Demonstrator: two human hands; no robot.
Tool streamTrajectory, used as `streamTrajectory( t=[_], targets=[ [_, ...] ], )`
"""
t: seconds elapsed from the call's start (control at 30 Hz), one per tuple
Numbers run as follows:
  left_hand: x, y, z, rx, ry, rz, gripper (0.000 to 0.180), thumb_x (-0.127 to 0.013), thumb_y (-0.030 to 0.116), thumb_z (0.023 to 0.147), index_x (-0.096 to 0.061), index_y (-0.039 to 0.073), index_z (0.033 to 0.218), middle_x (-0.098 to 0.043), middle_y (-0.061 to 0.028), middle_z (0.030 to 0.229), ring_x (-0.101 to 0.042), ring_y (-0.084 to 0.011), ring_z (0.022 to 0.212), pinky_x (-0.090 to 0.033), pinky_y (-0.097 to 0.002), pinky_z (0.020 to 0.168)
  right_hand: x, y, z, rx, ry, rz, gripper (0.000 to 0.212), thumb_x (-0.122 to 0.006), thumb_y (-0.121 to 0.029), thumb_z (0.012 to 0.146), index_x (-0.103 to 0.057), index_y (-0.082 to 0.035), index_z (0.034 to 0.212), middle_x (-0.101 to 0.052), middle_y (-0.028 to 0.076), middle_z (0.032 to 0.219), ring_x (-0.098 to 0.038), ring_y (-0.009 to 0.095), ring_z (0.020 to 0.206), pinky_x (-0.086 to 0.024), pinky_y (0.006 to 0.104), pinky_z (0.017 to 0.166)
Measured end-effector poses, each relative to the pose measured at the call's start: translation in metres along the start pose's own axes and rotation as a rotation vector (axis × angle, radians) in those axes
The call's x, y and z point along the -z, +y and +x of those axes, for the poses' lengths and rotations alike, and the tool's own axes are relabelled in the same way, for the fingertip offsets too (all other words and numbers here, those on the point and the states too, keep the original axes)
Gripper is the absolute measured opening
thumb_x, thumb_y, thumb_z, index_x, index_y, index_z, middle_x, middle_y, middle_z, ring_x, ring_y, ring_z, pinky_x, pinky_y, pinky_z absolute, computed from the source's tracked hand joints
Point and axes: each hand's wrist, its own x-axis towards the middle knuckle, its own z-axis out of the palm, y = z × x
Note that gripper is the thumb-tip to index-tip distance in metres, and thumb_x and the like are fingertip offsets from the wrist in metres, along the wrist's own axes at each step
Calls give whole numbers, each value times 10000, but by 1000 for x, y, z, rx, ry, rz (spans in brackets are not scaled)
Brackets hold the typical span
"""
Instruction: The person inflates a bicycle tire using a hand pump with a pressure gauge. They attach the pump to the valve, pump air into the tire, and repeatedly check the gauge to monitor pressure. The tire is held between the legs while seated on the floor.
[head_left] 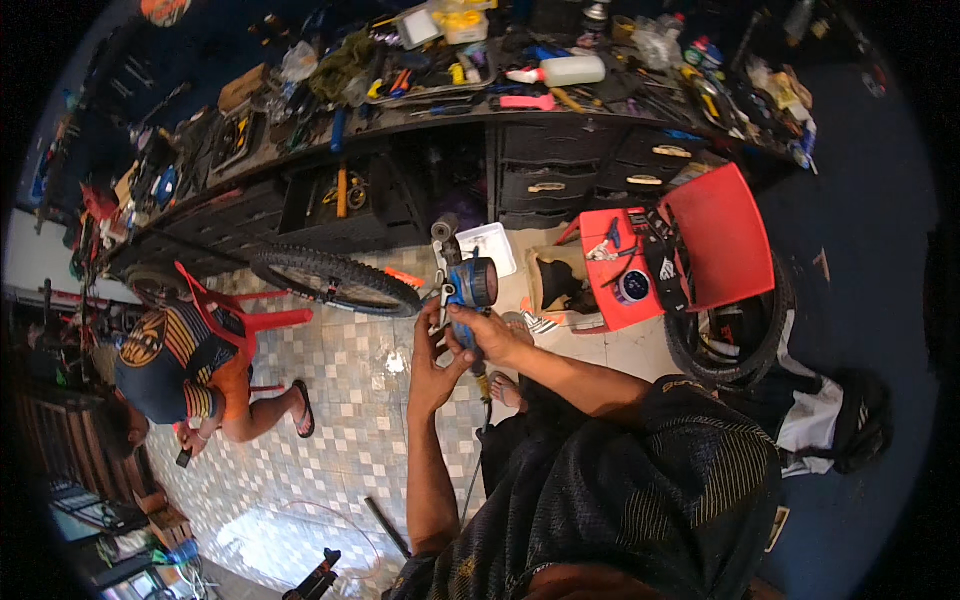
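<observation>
My right hand (487, 335) is wrapped round the handle of a blue hand-held tool (462, 290), which has a round, dark-rimmed head and a hose or cord leaving its lower end through a yellowish fitting. Close against the tool's left side is a grey metal part (440, 250) with a round, ring-like end pointing up. My left hand (433, 365) has its fingers curled at the lower end of that part, thumb beside the tool's handle. The exact contact between part and tool is hard to make out.
A bicycle wheel (335, 285) lies beyond my hands, left. A red chair (625, 300) with tools and a round tub stands right, over another tyre (735, 370). A crowded workbench (420, 118) spans the back. Another person (195, 370) sits left, holding a phone.
</observation>
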Motion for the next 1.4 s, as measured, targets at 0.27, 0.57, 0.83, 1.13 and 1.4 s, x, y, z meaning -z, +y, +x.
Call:
streamTrajectory(
  t=[0.27, 0.57, 0.83, 1.13, 1.4],
  targets=[
    [-35, -39, -26, 102, -85, 27, 463, -804, 194, 917, -549, -31, 1230, -680, -45, 890, -622, -114, 789, -507, -316, 673, 10, -10, -26, 359, 14, -588, 490, -610, -464, 1033, -639, -66, 1318, -676, 87, 1166, -596, 183, 1106, -480, 367, 981],
    [-33, -62, -1, 204, 42, 26, 256, -808, 167, 907, -664, 12, 1051, -675, -18, 818, -617, -113, 696, -487, -287, 620, 58, -49, -26, -27, -183, -1042, 575, -744, -524, 919, -655, -31, 1200, -690, 129, 1012, -692, 241, 857, -552, 378, 756],
    [-47, -62, 83, 272, 75, -251, 406, -784, 261, 937, -595, 34, 1216, -679, -48, 950, -655, -140, 729, -542, -294, 660, 142, -70, 45, -93, -314, -1101, 621, -668, -621, 932, -754, -27, 1092, -708, 157, 1101, -684, 279, 1041, -526, 393, 888],
    [-29, -62, 168, 547, 291, -127, 422, -716, 445, 978, -606, 53, 1089, -614, -41, 759, -588, -117, 597, -473, -281, 521, 214, -151, 113, -123, -339, -1445, 515, -677, -451, 951, -659, -82, 1310, -673, 169, 1149, -612, 363, 1201, -497, 483, 987],
    [-14, -52, 183, 501, 500, -167, 286, -691, 367, 1012, -627, 89, 997, -566, 14, 651, -527, -77, 545, -426, -262, 503, 220, -254, 194, -180, -253, -1594, 475, -676, -347, 936, -648, -80, 1328, -658, 229, 1271, -631, 417, 1194, -498, 505, 1030]
  ],
)
